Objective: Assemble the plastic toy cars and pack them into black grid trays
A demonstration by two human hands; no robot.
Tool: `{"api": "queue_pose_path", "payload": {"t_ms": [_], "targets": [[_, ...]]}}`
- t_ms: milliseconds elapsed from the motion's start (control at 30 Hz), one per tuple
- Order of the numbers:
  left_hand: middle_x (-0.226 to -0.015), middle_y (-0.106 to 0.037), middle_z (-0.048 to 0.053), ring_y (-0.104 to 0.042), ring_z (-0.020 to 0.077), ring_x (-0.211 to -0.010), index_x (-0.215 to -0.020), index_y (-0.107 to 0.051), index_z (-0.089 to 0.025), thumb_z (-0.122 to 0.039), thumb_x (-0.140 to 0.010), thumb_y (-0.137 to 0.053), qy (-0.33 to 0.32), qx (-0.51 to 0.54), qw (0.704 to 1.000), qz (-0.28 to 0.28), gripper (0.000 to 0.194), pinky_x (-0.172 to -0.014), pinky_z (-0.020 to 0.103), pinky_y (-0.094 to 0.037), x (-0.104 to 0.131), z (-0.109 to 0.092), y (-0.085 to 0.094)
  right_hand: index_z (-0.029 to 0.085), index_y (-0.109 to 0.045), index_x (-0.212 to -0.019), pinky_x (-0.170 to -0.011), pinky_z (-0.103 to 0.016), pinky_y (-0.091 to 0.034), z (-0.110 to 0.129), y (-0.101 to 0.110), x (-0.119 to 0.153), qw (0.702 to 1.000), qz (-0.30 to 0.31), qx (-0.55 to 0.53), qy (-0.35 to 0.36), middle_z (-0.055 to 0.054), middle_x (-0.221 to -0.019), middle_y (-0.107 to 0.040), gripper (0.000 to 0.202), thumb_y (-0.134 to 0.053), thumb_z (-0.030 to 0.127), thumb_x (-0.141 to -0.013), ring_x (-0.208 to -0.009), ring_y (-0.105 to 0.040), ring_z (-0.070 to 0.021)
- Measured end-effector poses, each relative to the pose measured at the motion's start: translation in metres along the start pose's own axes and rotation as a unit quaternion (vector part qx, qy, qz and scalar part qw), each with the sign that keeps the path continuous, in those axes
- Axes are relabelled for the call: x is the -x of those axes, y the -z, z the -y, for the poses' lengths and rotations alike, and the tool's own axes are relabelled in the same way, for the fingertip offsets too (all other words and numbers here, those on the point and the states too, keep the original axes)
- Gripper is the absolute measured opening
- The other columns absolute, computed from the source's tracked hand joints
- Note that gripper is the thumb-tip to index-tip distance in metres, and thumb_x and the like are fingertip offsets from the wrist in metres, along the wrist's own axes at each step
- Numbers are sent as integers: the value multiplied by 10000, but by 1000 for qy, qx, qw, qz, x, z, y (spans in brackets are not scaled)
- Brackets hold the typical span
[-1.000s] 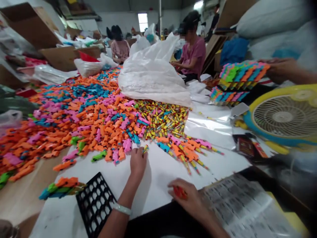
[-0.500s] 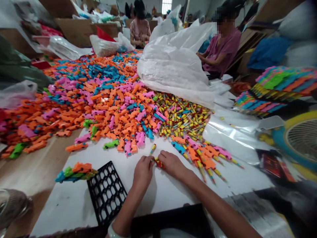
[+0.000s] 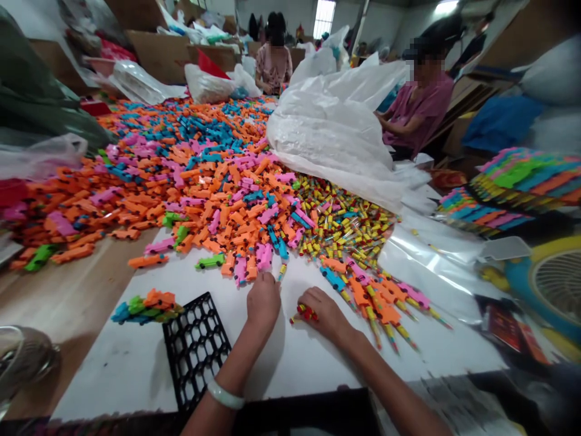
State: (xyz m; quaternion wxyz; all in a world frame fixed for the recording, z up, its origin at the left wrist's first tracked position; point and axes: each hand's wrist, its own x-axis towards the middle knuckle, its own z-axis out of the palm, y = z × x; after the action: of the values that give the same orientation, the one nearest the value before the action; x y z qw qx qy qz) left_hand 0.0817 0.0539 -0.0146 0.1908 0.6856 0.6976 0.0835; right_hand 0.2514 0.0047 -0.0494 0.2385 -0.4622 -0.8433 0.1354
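My right hand [image 3: 320,312] is curled round several small red and yellow pieces [image 3: 307,313] over the white sheet [image 3: 281,363]. To its left, my left hand [image 3: 264,300] reaches to the edge of the pile of toy cars [image 3: 227,212], fingers bent and pointing away from me; its fingertips are hidden. A single yellow-banded clear piece [image 3: 282,271] lies just right of those fingers. Beyond my right hand is the heap of yellow and red pieces [image 3: 345,221]. Toy cars with pointed yellow pieces attached [image 3: 381,297] fan out on the right.
A black honeycomb tray [image 3: 197,348] lies left of my left forearm, beside a small stack of cars [image 3: 147,306]. A glass mug [image 3: 27,363] is at far left. A large white bag [image 3: 336,127] stands behind the heap; a fan [image 3: 556,278] is at right. Two people sit beyond.
My hands have moved apart. My left hand has gone forward to the pile's edge, while my right hand keeps the red and yellow pieces. The camera view has shifted slightly.
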Motion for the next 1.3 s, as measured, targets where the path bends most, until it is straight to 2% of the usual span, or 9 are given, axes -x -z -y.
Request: {"api": "queue_pose_path", "payload": {"t_ms": [100,200,333,433,567,767,967,1167,1300], "targets": [[-1058,-611,119,-639,225,-911,-1005,-595,-132,-247,-920,-463,2,-12,1000,7,194,-740,311,-468,4,3,1,182,-617,-888,-691,-285,-394,4,2,20,999,30,21,21,-58,-825,-604,175,-565,346,-920,-783,-516,-190],[-1062,-605,137,-643,237,-904,-1011,-590,-117,-239,-923,-439,7,-19,1000,9,213,-733,321,-472,9,4,1,183,-618,-873,-695,-292,-412,9,3,23,998,39,26,-45,-61,-815,-629,164,-552,326,-919,-775,-558,-197],[-1161,-565,168,-640,246,-920,-1181,-522,-116,-214,-916,-432,10,-17,1000,-8,296,-709,329,-477,8,-1,-2,198,-592,-1040,-724,-276,-453,8,4,1,970,-47,-56,-231,-54,-934,-687,169,-530,251,-892,-822,-628,-188],[-1190,-562,134,-632,228,-934,-1172,-530,-162,-214,-918,-439,-10,-5,1000,-19,275,-710,312,-470,4,-5,-5,189,-580,-1089,-755,-284,-467,6,2,-21,945,-119,-87,-293,-65,-977,-688,231,-521,268,-880,-858,-637,-193],[-1091,-598,119,-626,218,-911,-1020,-588,-152,-216,-917,-451,-17,14,1000,-21,183,-721,305,-456,4,-4,-8,155,-624,-933,-694,-297,-451,6,-6,-43,932,-79,-25,-352,-88,-847,-686,186,-536,312,-882,-767,-627,-212],[-1008,-624,84,-616,195,-892,-984,-606,-160,-196,-893,-474,16,66,997,-23,164,-737,283,-438,11,10,-7,199,-619,-975,-787,-265,-432,-1,-13,-51,963,-69,16,-258,-51,-976,-649,115,-576,212,-869,-930,-600,-189],[-967,-641,60,-607,178,-885,-947,-613,-176,-220,-876,-497,23,97,995,-28,144,-739,265,-432,7,17,-6,175,-627,-850,-743,-291,-438,-5,-5,-49,961,-10,37,-273,-100,-929,-650,50,-640,219,-833,-881,-607,-220],[-856,-648,49,-605,191,-818,-898,-612,-180,-265,-867,-452,-9,91,996,-3,184,-692,276,-428,-5,17,-2,193,-651,-785,-648,-256,-448,18,24,26,935,-38,-131,-327,-21,-798,-660,162,-693,349,-772,-729,-610,-164],[-784,-624,74,-592,231,-742,-842,-594,-169,-316,-849,-423,-48,66,997,20,226,-627,312,-418,-15,25,0,176,-652,-698,-524,-245,-422,36,44,137,808,-95,-369,-449,34,-545,-588,392,-734,554,-634,-532,-547,-133]]}}
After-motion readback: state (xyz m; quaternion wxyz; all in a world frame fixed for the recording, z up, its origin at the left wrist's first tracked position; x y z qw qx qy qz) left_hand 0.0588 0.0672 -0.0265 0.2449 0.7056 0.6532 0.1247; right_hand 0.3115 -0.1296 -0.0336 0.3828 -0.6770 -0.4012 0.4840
